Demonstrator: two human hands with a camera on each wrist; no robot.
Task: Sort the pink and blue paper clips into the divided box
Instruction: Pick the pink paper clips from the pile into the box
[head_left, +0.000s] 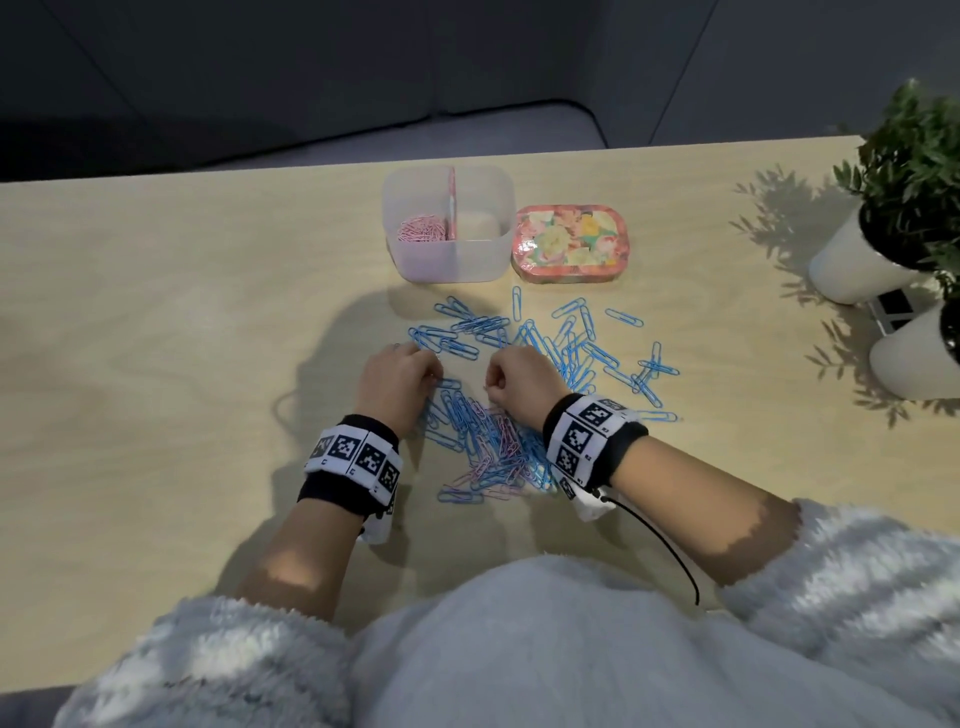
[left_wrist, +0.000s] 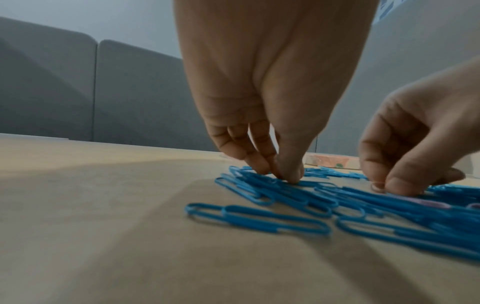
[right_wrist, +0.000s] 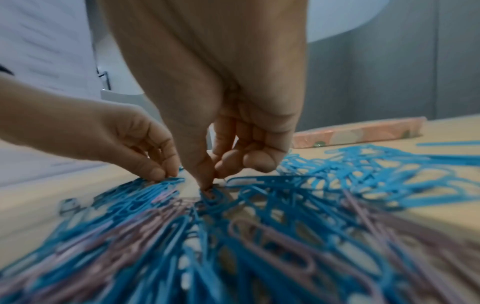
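both hands work mid-table: left hand (left_wrist: 272, 127) pinches blue clips (head_left: 566, 343), right hand (right_wrist: 228, 139) pinches into the pile. lift 1 colour cleanly, shaking off tangled pink clips (right_wrist: 272, 238).

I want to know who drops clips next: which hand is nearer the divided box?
Left. The left hand lies almost straight below the divided box; the right hand sits equally low but further right.

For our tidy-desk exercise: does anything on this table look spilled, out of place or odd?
Yes. Blue paper clips and a few pink paper clips lie scattered loose over the table, tangled together near both hands. In the divided box, only the left compartment holds pink clips; the right one looks empty.
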